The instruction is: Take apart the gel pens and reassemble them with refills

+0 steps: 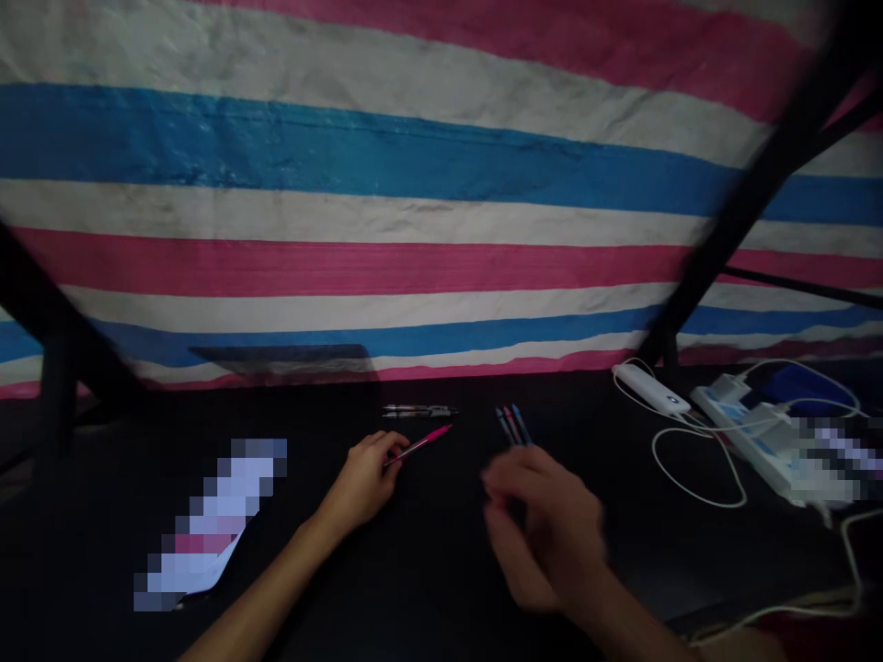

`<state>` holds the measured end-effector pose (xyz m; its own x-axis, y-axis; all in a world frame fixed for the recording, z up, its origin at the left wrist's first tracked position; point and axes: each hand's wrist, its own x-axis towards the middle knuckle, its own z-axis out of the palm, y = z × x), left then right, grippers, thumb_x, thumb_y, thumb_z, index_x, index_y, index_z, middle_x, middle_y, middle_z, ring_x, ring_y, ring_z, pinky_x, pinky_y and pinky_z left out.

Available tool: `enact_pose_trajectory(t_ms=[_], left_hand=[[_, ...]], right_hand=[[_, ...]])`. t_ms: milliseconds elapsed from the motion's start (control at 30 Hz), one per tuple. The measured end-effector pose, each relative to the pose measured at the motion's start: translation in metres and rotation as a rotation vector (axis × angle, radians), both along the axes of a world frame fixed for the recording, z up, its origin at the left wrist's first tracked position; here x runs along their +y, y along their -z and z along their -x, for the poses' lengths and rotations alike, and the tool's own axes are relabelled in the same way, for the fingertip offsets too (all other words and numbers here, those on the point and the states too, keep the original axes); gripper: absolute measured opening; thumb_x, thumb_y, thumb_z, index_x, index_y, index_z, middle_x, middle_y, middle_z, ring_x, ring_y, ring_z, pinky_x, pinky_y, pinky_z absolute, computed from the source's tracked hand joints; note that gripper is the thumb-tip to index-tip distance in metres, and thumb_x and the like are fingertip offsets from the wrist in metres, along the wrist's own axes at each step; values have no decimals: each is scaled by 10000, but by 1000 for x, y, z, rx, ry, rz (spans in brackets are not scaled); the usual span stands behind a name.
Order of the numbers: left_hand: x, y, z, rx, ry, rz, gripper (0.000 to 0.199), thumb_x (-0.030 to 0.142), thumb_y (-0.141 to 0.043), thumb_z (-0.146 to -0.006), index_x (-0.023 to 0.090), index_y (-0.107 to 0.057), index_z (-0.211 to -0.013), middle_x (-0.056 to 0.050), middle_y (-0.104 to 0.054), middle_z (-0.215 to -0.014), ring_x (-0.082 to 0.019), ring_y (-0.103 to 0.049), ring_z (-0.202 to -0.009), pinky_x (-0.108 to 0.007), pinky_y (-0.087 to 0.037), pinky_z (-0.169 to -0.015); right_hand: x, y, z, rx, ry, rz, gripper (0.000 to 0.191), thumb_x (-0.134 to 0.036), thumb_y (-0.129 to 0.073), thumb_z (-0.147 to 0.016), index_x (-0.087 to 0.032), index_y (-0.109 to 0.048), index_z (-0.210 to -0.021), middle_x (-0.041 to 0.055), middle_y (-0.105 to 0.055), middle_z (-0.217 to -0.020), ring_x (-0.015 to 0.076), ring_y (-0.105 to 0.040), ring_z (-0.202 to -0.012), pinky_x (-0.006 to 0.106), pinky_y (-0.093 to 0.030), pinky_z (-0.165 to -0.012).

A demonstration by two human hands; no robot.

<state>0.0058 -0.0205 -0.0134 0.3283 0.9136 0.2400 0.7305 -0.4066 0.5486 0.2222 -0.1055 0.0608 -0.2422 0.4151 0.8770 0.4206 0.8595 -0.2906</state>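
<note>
A pink pen (431, 436) lies slanted on the dark table, its rear end between the fingers of my left hand (372, 469). Just behind it, two clear pens with dark parts (418, 411) rest side by side, pointing left and right. To the right, several slim pens (511, 423) in blue, red and dark tones stand out lengthwise beyond my right hand (544, 524). That hand is blurred, with its fingers curled above the table; whether it holds anything is hidden.
A pixelated bright object (213, 524) lies on the table (428, 588) at left. At right are a white power bank (652, 388), a power strip (749, 441) with plugs, and looping white cables. Black frame legs (731, 202) flank a striped sheet (414, 267).
</note>
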Motion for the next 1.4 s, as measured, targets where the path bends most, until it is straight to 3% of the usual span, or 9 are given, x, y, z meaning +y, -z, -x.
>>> enact_pose_trajectory(t_ms=[167,333,467,667,833,967,1100,1200,1400], left_hand=[[-4,-5,-1,25,-23,44,292,116,-412,-814,208,-632,-981,-73,-616,-969,-222,-575,-938,-354,-425,-798],[-6,-9,0,-4,-82,-12,274,146,-403,-830,238,-609,-986,-53,-606,-994,-232,-560,-946,-374,-417,-783],[-6,-10,-3,-219,-28,55,180,200,-471,-823,217,-578,-967,-37,-598,-912,-201,-571,-866,-343,-433,-775],[-15,-13,-18,-764,62,409,146,267,-632,-754,182,-550,-838,-9,-579,-861,-165,-589,-830,-286,-459,-777],[-17,-16,-20,-907,0,547,157,279,-652,-756,165,-621,-860,-14,-603,-854,-144,-571,-847,-241,-433,-790],[-12,-20,-13,-1060,-88,532,225,273,-683,-732,187,-617,-930,5,-603,-826,-109,-567,-744,-217,-444,-724],[-9,-26,-5,-1067,-109,460,232,269,-682,-736,195,-610,-944,12,-614,-788,-100,-573,-739,-196,-442,-719],[-8,-29,-1,-986,-110,410,209,289,-673,-742,193,-611,-917,6,-633,-760,-114,-591,-743,-208,-447,-724],[-8,-31,2,-712,-105,256,218,334,-661,-734,197,-604,-895,-13,-652,-825,-161,-613,-783,-249,-454,-714]], right_hand=[[50,25,16,-374,-46,236,135,-157,-498,-845,-173,-614,-911,32,-636,-792,123,-573,-673,229,-433,-638],[76,54,23,-555,26,314,133,-215,-511,-837,-198,-636,-879,14,-643,-753,139,-583,-677,228,-398,-615],[78,63,24,-447,41,390,141,-268,-520,-846,-191,-638,-848,6,-619,-731,124,-559,-650,223,-378,-599],[73,64,18,-310,-6,536,205,-380,-601,-803,-185,-648,-840,-13,-565,-684,98,-497,-576,211,-357,-548],[71,61,13,-183,-68,598,151,-290,-576,-831,-164,-657,-814,-3,-561,-672,98,-505,-593,212,-370,-561],[78,64,9,40,-62,734,150,-294,-583,-815,-169,-661,-842,8,-585,-677,112,-531,-589,217,-386,-527],[87,67,2,351,-156,980,221,-363,-598,-786,-163,-630,-874,-7,-555,-623,104,-518,-487,205,-394,-429],[90,64,-2,527,-250,1063,223,-373,-612,-771,-154,-608,-815,-12,-540,-610,96,-507,-469,194,-387,-398],[88,61,-3,499,-347,1165,228,-390,-561,-812,-163,-560,-792,-25,-531,-583,85,-490,-454,183,-368,-401]])
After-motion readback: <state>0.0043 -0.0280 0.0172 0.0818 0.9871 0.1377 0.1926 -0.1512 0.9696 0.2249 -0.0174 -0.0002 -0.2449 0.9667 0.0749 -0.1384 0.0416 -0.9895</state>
